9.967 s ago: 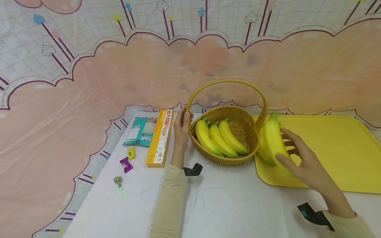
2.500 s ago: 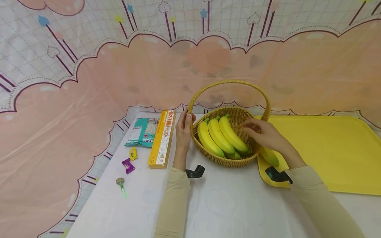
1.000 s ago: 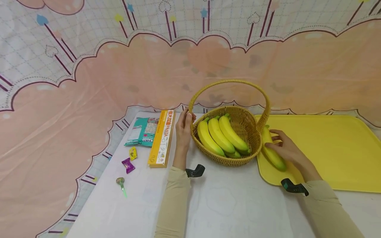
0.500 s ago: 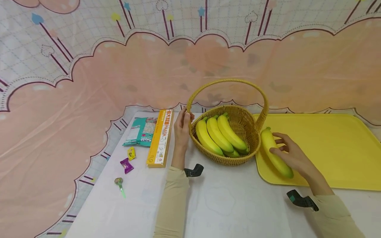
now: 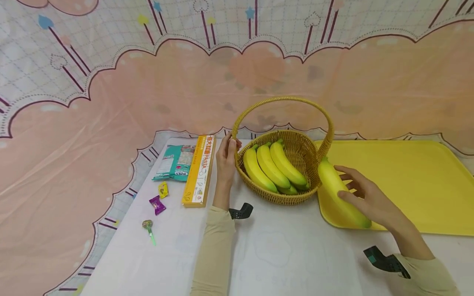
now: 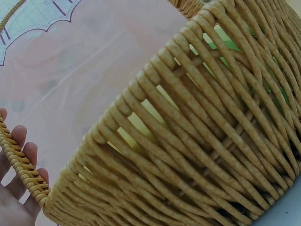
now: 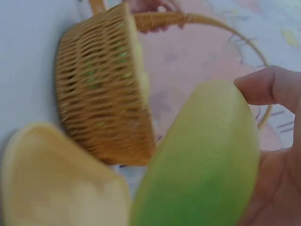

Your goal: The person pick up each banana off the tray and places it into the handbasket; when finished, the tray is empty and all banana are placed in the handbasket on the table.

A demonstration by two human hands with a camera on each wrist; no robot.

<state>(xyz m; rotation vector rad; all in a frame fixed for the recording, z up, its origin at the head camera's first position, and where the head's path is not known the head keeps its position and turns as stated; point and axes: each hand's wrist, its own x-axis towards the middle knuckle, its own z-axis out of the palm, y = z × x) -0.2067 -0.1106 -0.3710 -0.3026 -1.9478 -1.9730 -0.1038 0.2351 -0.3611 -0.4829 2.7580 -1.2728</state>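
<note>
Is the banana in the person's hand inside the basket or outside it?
Outside. The right hand grips the banana over the yellow tray, just beside the basket, where three other bananas lie.

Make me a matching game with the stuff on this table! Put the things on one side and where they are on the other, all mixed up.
Things:
1. bunch of bananas
2. single banana
3. lollipop
4. pasta box

Places:
A. in the right hand, over the yellow tray
B. lying beside the teal packet
C. inside the wicker basket
D. on the tablecloth, nearest the front, below the wrapped sweets

Pairs: 1-C, 2-A, 3-D, 4-B
</note>
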